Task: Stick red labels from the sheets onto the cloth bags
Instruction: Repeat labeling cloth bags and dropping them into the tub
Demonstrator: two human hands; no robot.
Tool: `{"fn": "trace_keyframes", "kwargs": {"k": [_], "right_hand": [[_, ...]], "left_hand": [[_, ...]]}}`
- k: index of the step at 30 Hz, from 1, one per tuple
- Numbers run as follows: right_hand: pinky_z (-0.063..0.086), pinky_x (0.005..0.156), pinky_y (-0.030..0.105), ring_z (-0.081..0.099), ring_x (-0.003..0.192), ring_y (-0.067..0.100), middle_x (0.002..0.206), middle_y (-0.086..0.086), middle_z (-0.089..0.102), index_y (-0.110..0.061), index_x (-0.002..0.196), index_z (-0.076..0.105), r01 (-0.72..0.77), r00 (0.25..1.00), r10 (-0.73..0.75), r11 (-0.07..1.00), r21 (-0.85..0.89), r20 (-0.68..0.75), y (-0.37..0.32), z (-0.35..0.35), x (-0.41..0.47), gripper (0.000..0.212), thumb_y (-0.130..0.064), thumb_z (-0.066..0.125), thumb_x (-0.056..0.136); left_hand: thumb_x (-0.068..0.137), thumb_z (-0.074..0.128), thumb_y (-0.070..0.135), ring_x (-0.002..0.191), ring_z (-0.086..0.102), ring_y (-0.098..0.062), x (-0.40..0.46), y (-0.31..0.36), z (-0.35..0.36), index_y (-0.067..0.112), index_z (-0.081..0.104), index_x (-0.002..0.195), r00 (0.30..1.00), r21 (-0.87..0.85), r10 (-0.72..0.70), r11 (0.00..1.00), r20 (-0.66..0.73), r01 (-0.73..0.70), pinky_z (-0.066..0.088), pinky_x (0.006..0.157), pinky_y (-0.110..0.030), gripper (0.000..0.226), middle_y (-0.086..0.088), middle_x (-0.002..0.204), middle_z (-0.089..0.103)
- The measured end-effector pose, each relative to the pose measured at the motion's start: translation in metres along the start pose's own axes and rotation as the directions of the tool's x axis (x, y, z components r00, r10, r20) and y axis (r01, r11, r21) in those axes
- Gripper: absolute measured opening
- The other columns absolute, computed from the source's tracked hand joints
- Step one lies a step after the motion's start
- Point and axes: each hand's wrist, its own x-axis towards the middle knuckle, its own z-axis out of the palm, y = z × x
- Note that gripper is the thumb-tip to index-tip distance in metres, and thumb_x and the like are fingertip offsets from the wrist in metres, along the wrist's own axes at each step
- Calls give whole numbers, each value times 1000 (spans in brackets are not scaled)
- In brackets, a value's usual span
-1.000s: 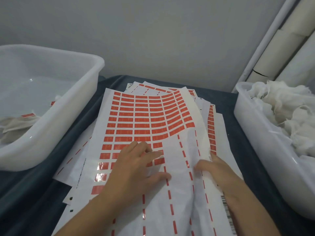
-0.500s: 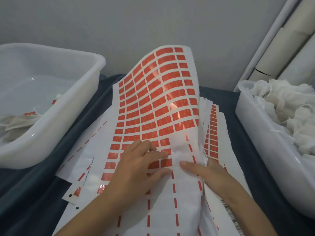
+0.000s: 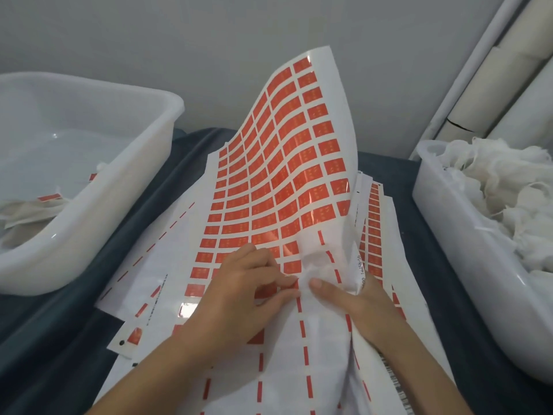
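The top label sheet [image 3: 287,163], white with rows of red labels, is bent so its far half stands up off the pile. My left hand [image 3: 245,295] rests on the sheet's near part, and its thumb and forefinger pinch the edge of one red label [image 3: 294,284] at the end of a row. My right hand [image 3: 359,307] grips the sheet's right side, thumb on top and fingers hidden underneath. White cloth bags [image 3: 508,205] fill the tub on the right. A few bags with red labels [image 3: 27,211] lie in the tub on the left.
More label sheets [image 3: 167,256] lie stacked under the top one on a dark cloth-covered table [image 3: 89,339]. A white plastic tub [image 3: 119,181] stands at the left and another [image 3: 466,265] at the right. Cardboard tubes [image 3: 493,94] lean in the back right corner.
The sheet's far half went from lying flat to curling high off the pile. My right thumb slid left toward my left hand, whose fingers curled onto a label.
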Motion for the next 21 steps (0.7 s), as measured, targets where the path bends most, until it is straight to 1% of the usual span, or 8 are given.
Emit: {"fn": "trace_keyframes", "kwargs": {"k": [1,3,5,8,11,13,18,21], "right_hand": [[53,51,17,68,71,0,75,-26,68,-40,94,54,6,1000,-6,1000,0,1,-1,0,0,36,-43,70,62],[53,53,18,68,71,0,75,-26,68,-40,94,53,7,1000,-7,1000,-8,2,-1,0,-1,38,-45,69,59],[54,54,19,69,72,2,76,-25,68,-40,94,54,6,1000,-6,1000,-13,0,-2,0,-1,40,-45,69,58],[55,56,21,70,74,6,79,-21,70,-40,95,56,0,1000,0,1000,3,4,-1,-1,-1,40,-43,71,59],[53,51,17,69,72,3,76,-23,69,-39,93,55,-10,1000,10,1000,8,6,-2,1,-1,38,-44,70,58],[51,49,15,68,70,0,74,-25,68,-39,93,54,-20,1000,20,1000,0,-6,-1,3,-1,40,-45,69,57],[50,49,13,68,67,2,73,-21,68,-39,92,51,-12,999,11,1000,-29,-43,0,3,-1,41,-48,66,55],[50,49,12,67,69,-2,73,-27,67,-39,93,52,9,1000,-9,1000,-10,2,-3,3,-1,38,-44,66,58]], "left_hand": [[72,57,44,81,51,-4,0,0,-1,20,76,91,1000,-23,-8,1000,-4,8,39,69,-6,36,34,80,44],[72,56,44,91,48,-1,0,1,-1,20,76,91,1000,-61,-12,998,-16,11,39,72,-3,37,34,79,46],[72,55,44,93,46,1,1,0,-1,19,76,92,1000,-66,-1,998,-21,0,39,72,-3,38,33,79,46],[73,56,47,80,50,-4,-1,1,0,22,75,95,1000,-8,10,1000,3,-10,40,67,-8,38,33,80,46],[78,58,43,69,47,0,-2,4,0,19,76,89,996,78,84,993,10,-84,38,68,-9,32,17,78,60],[78,58,40,69,47,-1,-3,5,2,19,76,86,995,112,96,989,4,-96,39,69,-10,29,9,76,65],[81,51,41,75,46,1,-4,3,4,19,76,84,989,166,151,975,-7,-148,43,71,-13,34,8,78,67],[77,61,35,69,48,0,-4,2,3,18,76,84,993,103,117,988,-28,-113,43,69,-14,24,8,77,66]]}}
